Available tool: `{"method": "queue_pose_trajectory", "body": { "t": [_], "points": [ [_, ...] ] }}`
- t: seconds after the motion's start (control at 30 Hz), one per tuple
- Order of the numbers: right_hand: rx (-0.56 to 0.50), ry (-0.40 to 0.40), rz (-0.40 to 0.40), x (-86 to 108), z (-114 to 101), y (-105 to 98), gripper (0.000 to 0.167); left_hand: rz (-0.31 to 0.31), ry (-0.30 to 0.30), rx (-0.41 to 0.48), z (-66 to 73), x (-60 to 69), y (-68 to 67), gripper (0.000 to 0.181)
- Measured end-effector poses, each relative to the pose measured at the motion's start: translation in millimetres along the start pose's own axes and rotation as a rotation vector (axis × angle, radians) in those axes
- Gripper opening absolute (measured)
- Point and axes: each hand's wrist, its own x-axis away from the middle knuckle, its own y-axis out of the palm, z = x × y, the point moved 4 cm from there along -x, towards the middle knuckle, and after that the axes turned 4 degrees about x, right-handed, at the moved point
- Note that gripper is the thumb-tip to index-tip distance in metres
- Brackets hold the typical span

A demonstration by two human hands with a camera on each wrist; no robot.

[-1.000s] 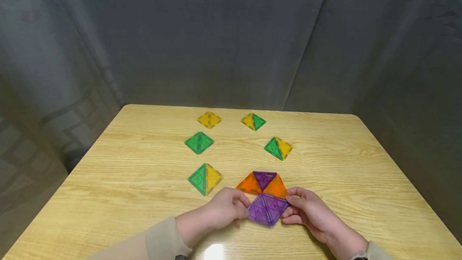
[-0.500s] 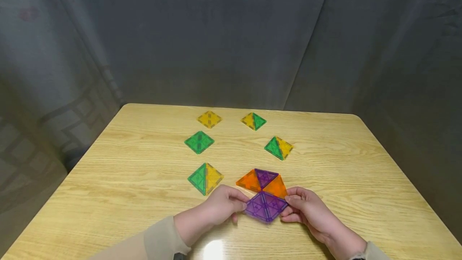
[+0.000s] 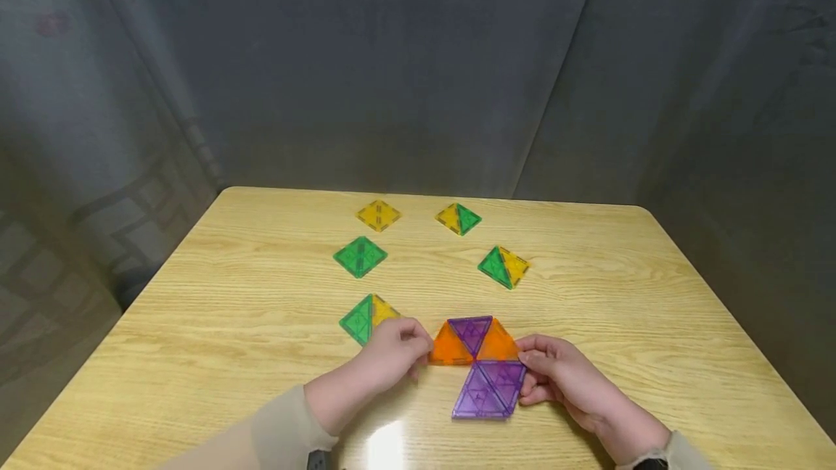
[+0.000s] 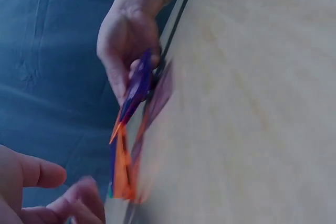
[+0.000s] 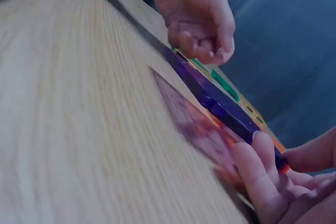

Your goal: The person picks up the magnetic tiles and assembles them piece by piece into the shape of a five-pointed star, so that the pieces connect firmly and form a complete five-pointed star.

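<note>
Between my hands is a fan of joined translucent triangular magnetic tiles, purple and orange; the wrist views show it raised just over the table. My right hand (image 3: 558,376) pinches its right side where a purple tile (image 3: 503,377) meets an orange tile (image 3: 498,344), thumb on top and fingers beneath. My left hand (image 3: 395,352) is at the outer corner of the left orange tile (image 3: 449,347). In the left wrist view its thumb (image 4: 47,174) and blurred fingers stand apart, with a small gap to the tile. A second purple tile (image 3: 480,397) points toward the near side.
Several diamond-shaped tile pairs lie on the wooden table (image 3: 261,325): a yellow pair (image 3: 378,215), a green pair (image 3: 360,257) and green-and-yellow ones, such as one at right (image 3: 503,267). My left hand partly covers the nearest green-and-yellow pair (image 3: 357,320). Dark cloth (image 3: 392,93) hangs behind.
My left hand has let go of the purple tile's left corner and shifted up and left to the orange tile. The fan has turned slightly counterclockwise; my right hand keeps its grip.
</note>
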Motion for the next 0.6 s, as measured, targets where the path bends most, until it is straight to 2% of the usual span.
{"method": "queue_pose_trajectory", "body": {
  "t": [0.1,0.23,0.4,0.6],
  "points": [
    [0.024,-0.007,-0.041,-0.3,-2.3,-2.3,0.034,0.035,0.019,-0.043,4.5,-4.2,-5.6,0.014],
    [0.049,-0.008,-0.092,-2.0,-3.4,-3.8,0.031,-0.014,-0.005,-0.098,5.3,-8.8,-4.1,0.023],
    [0.066,-0.002,-0.114,-3.3,-3.9,-5.7,0.032,-0.072,-0.035,-0.068,4.2,-12.8,0.7,0.025],
    [0.076,-0.016,-0.123,-3.5,-4.8,-6.8,0.032,-0.063,-0.035,-0.033,5.4,-13.7,2.3,0.024]
  ]
}}
